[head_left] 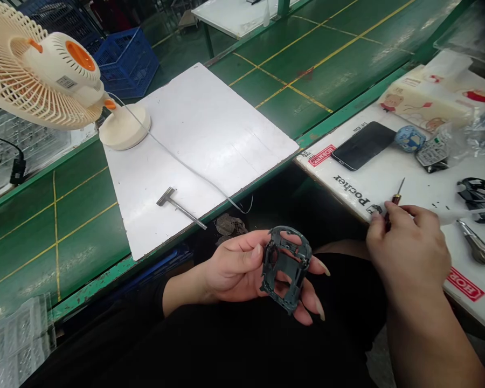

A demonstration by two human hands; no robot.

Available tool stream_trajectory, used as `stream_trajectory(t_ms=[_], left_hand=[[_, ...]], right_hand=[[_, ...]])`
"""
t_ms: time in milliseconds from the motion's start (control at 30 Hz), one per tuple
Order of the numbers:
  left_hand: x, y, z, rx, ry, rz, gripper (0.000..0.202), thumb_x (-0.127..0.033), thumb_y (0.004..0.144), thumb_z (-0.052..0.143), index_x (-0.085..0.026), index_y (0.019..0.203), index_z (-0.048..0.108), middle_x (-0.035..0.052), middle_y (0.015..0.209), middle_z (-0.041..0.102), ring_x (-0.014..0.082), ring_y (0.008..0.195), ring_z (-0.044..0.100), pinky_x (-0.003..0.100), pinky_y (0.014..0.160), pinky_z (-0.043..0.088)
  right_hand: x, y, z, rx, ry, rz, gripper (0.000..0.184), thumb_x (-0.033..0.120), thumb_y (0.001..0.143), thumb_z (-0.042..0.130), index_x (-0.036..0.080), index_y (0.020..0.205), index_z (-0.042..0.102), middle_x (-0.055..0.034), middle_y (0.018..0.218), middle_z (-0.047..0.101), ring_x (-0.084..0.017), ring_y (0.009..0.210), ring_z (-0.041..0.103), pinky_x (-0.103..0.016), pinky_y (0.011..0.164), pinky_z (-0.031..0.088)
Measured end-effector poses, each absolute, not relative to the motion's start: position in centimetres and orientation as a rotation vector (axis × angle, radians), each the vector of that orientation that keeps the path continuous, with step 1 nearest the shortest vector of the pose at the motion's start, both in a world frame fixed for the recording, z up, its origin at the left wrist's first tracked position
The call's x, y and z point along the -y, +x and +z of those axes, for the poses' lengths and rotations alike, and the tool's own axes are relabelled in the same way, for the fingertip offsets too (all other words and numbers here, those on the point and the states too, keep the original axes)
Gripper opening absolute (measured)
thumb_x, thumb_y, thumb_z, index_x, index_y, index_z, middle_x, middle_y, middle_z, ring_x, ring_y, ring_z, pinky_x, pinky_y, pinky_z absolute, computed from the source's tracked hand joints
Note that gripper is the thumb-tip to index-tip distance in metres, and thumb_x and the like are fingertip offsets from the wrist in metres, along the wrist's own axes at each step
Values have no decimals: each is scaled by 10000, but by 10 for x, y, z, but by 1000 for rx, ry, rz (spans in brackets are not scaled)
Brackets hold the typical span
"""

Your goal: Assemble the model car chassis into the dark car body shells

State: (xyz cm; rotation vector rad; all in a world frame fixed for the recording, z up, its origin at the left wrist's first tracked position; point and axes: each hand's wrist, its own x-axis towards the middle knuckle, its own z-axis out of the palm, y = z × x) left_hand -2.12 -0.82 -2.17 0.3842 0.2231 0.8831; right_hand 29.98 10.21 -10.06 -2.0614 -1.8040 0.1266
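Note:
My left hand (242, 269) holds a dark grey plastic frame part (285, 267) over my lap, fingers wrapped behind it and thumb on its left edge. My right hand (408, 248) is closed on a small screwdriver (395, 198) with a red-brown handle, its thin tip pointing up and away over the white sheet on the table at right. The two hands are apart, the frame between them and lower.
A cream desk fan (48, 70) stands on a white board (210, 140) with a metal T-shaped tool (178, 205). On the right lie a phone (364, 144), a blue ball (410, 137), black parts (479, 194) and a tissue pack (432, 97). Blue crates (125, 59) stand beyond.

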Motion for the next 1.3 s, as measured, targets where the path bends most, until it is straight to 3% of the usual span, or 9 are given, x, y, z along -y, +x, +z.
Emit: stream_trajectory(t_ms=[100, 233, 267, 367, 433, 567, 733, 833, 1300], left_hand=[[11, -20, -25, -251, 387, 946, 501, -551, 1060, 866, -284, 1479, 796, 237, 1487, 798, 392, 1103, 893, 606, 921, 760], [13, -18, -32, -374, 443, 1020, 702, -474, 939, 1022, -331, 1580, 775, 113, 1292, 773, 257, 1024, 820, 436, 845, 773], [13, -18, -34, -413, 457, 1030, 737, -442, 899, 1059, -328, 1574, 785, 90, 1261, 745, 236, 1018, 795, 409, 841, 771], [15, -15, -45, -548, 494, 1023, 745, -329, 802, 1127, -311, 1488, 838, 57, 1226, 704, 184, 982, 733, 335, 816, 751], [18, -13, -52, -667, 535, 1003, 720, -221, 760, 1142, -306, 1416, 856, 54, 1243, 728, 173, 1023, 734, 283, 852, 720], [22, -11, -53, -889, 639, 971, 773, -89, 689, 1149, -266, 1359, 805, 60, 1275, 767, 194, 1143, 758, 282, 991, 674], [31, -20, -46, -1026, 605, 807, 640, -367, 959, 1016, -287, 1527, 732, 79, 1320, 705, 199, 990, 752, 370, 801, 763], [37, -26, -47, -1046, 590, 794, 538, -373, 1022, 959, -295, 1512, 750, 56, 1288, 706, 166, 932, 770, 352, 802, 773], [40, -39, -50, -972, 514, 738, 558, -203, 953, 1005, -236, 1470, 797, 43, 1174, 804, 178, 880, 840, 332, 787, 784]], right_hand=[[-102, 300, -108, 1742, -2001, 56, 581, 568, 1092, 681, 208, 1521, 835, -270, 1516, 730, -596, 1316, 730, -786, 1039, 608], [-71, 283, -88, 1758, -1641, -87, 570, 502, 1083, 786, 79, 1462, 838, -315, 1408, 769, -516, 1324, 747, -698, 1159, 597], [-58, 275, -77, 1794, -1562, 4, 486, 453, 1116, 777, 127, 1472, 833, -269, 1400, 785, -449, 1321, 759, -629, 1181, 600], [-20, 245, -41, 1856, -1324, 602, 209, 391, 1163, 743, 267, 1280, 866, -98, 1251, 849, -260, 1098, 811, -401, 981, 640], [-7, 227, -27, 1811, -1208, 1076, 204, 450, 1172, 734, 297, 1163, 869, -44, 1145, 857, -215, 1008, 811, -346, 887, 629], [-5, 209, -32, 1542, -1283, 1597, 368, 624, 1074, 835, 262, 1015, 859, -44, 989, 828, -216, 884, 756, -348, 781, 587], [-5, 210, -52, 1228, -1329, 1885, 443, 660, 1008, 897, 228, 940, 831, 7, 757, 666, -143, 683, 552, -310, 648, 447], [-1, 209, -58, 1103, -1285, 2036, 454, 658, 978, 923, 214, 947, 828, 28, 710, 598, -123, 637, 483, -295, 601, 385], [3, 209, -68, 1037, -1228, 2227, 559, 737, 946, 922, 188, 957, 818, 29, 696, 568, -121, 642, 454, -284, 585, 339]])
